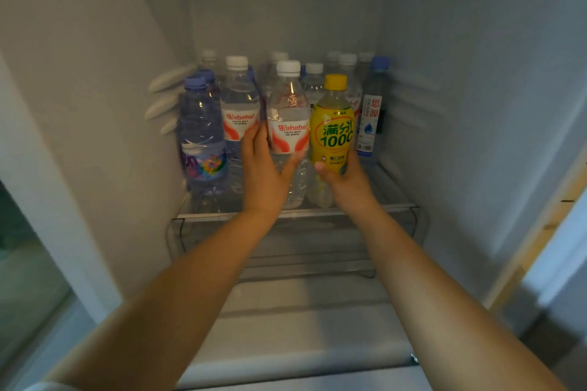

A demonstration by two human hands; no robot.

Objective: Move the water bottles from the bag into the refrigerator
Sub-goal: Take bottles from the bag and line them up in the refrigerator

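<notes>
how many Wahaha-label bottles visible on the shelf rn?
2. One Wahaha bottle stands left of centre, beside the blue-cap bottle. The other is at centre front, gripped by the left hand. Rear bottles' labels are hidden, so more are possible.

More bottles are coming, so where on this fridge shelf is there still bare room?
Little: bare glass shelf at the front right, between the yellow-capped lemon drink bottle and the right fridge wall. The rest is crowded: clear white-capped bottle, blue-capped bottle by the left wall, rows behind.
</notes>
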